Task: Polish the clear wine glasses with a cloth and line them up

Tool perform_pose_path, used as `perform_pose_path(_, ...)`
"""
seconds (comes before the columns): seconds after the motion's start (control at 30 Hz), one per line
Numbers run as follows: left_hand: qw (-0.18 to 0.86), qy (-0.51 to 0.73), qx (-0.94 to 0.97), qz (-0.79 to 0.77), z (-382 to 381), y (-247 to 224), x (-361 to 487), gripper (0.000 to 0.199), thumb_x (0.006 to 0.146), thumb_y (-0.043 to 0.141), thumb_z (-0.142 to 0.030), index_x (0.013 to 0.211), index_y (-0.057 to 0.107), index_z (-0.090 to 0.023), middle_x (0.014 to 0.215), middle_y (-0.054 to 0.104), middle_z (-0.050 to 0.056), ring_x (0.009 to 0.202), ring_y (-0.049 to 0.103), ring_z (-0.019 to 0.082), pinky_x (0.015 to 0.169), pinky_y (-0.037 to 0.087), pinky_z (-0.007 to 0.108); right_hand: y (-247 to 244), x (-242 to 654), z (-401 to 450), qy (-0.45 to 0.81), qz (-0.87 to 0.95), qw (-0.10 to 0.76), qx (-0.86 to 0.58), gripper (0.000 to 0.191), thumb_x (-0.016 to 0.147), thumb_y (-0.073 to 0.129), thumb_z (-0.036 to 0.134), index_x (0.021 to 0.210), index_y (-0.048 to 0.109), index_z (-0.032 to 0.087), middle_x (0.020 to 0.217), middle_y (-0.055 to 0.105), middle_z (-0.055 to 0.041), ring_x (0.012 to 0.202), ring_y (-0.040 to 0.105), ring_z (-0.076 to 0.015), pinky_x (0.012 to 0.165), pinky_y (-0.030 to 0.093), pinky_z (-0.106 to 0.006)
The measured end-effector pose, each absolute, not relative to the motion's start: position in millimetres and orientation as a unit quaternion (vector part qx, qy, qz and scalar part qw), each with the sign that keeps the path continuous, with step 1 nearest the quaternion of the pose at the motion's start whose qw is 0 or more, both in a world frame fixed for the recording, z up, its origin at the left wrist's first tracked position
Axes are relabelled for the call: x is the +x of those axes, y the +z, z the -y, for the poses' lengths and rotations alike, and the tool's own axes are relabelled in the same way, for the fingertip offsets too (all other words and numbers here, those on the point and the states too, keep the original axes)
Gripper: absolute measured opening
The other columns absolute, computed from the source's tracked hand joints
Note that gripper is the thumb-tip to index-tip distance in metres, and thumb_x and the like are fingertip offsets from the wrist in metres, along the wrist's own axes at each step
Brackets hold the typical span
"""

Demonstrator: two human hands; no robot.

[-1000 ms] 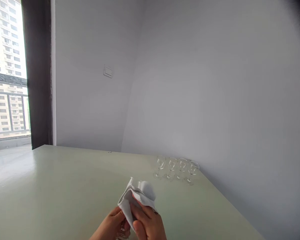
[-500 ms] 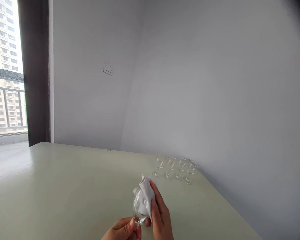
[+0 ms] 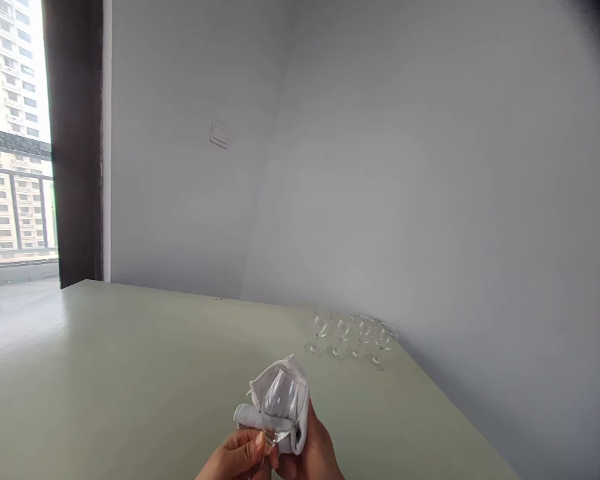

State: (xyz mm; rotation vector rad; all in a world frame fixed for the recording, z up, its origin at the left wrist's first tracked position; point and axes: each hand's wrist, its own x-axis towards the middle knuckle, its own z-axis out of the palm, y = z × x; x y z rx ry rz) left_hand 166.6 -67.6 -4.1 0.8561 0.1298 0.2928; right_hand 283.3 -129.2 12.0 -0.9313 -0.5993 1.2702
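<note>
A clear stemmed glass (image 3: 281, 399) is held in front of me, bowl upward and slightly tilted. My left hand (image 3: 243, 455) pinches its stem just under the bowl, fingers closed. Around the far and right side of the bowl wraps a white cloth (image 3: 253, 415), with a fold sticking out to the left. My right hand (image 3: 316, 447) is behind and to the right of the bowl, gripping the cloth against the glass; most of its fingers are hidden by cloth and glass.
Several similar stemmed glasses (image 3: 343, 328) stand upright in a row near the back right edge of the pale green table (image 3: 130, 373). Grey walls rise behind and to the right. A window (image 3: 15, 167) with a railing outside is at the left.
My right hand has gone lower and round behind the bowl. The cloth, earlier bunched on the right of the glass, now spreads behind it and out to the left.
</note>
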Motion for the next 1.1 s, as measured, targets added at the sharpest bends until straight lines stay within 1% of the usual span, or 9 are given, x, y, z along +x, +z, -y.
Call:
perform_pose_path(0.13,0.856,0.216,0.446,-0.15,64,-5,167,0.046,0.065,0.062,-0.061,0.066,0.056,-0.015,0.041,0.042,-0.005,0.041,0.038,0.009,0.047,0.022,0.022,3,278,131,0.481,0.302,0.664,-0.486,0.061,0.067,0.047,0.076,0.064,0.059,0.016,0.041,0.044,0.0041,0.032,0.033,-0.0072,0.036,0.023,-0.02)
perform_pose_path(0.27,0.738,0.287,0.566,-0.232,59,-2,165,0.049,0.07,0.052,-0.065,0.061,0.049,-0.017,0.044,0.041,-0.005,0.045,0.04,0.011,0.05,0.025,0.023,-7,268,132,0.374,0.347,0.659,-0.552,0.06,0.069,0.052,0.071,0.092,0.065,0.017,0.067,0.059,-0.0033,0.049,0.047,-0.0121,0.04,0.033,-0.022)
perform_pose_path(0.37,0.611,0.305,0.671,-0.29,54,3,161,0.048,0.071,0.049,-0.064,0.056,0.043,-0.019,0.05,0.041,-0.004,0.052,0.036,0.012,0.052,0.027,0.023,-10,262,129,0.346,0.371,0.666,-0.546,0.053,0.07,0.055,0.067,0.089,0.066,0.018,0.071,0.06,-0.0049,0.063,0.052,-0.0159,0.047,0.039,-0.022)
perform_pose_path(0.47,0.496,0.324,0.733,-0.333,51,6,157,0.041,0.075,0.049,-0.057,0.056,0.041,-0.021,0.054,0.041,-0.004,0.056,0.036,0.013,0.055,0.028,0.022,-5,265,127,0.396,0.332,0.679,-0.521,0.055,0.068,0.057,0.068,0.09,0.064,0.018,0.065,0.057,-0.0017,0.051,0.048,-0.0117,0.04,0.035,-0.02)
perform_pose_path(0.6,0.402,0.326,0.769,-0.374,51,3,156,0.03,0.076,0.052,-0.042,0.057,0.039,-0.022,0.056,0.044,-0.004,0.055,0.037,0.013,0.054,0.027,0.022,2,278,127,0.415,0.333,0.679,-0.505,0.057,0.074,0.053,0.064,0.106,0.055,0.017,0.047,0.044,0.0075,0.03,0.029,-0.0039,0.03,0.019,-0.016)
perform_pose_path(0.83,0.381,0.317,0.79,-0.36,58,-1,158,0.026,0.074,0.056,-0.037,0.057,0.042,-0.023,0.059,0.053,-0.002,0.051,0.042,0.014,0.052,0.024,0.023,-1,275,127,0.357,0.351,0.698,-0.513,0.062,0.075,0.053,0.063,0.115,0.047,0.017,0.053,0.043,0.007,0.037,0.024,-0.0046,0.033,0.019,-0.018)
perform_pose_path(0.93,0.405,0.317,0.789,-0.335,62,-6,159,0.02,0.074,0.057,-0.032,0.061,0.044,-0.025,0.061,0.055,0.0,0.05,0.044,0.015,0.052,0.026,0.024,-3,270,125,0.331,0.376,0.712,-0.492,0.057,0.075,0.052,0.063,0.11,0.053,0.019,0.064,0.052,0.001,0.045,0.037,-0.009,0.04,0.032,-0.021)
perform_pose_path(1.0,0.426,0.313,0.789,-0.312,64,-10,159,0.016,0.072,0.058,-0.028,0.064,0.045,-0.025,0.063,0.057,0.001,0.052,0.046,0.017,0.052,0.029,0.025,-5,269,124,0.296,0.413,0.709,-0.488,0.053,0.076,0.051,0.061,0.106,0.057,0.018,0.071,0.058,-0.0022,0.057,0.048,-0.014,0.053,0.042,-0.025)
perform_pose_path(1.1,0.449,0.309,0.79,-0.281,65,-13,159,0.007,0.075,0.054,-0.027,0.07,0.049,-0.026,0.067,0.059,0.003,0.054,0.047,0.017,0.054,0.032,0.025,-8,272,124,0.258,0.467,0.669,-0.518,0.052,0.078,0.05,0.06,0.106,0.059,0.017,0.074,0.061,-0.0035,0.069,0.054,-0.0182,0.065,0.044,-0.028)
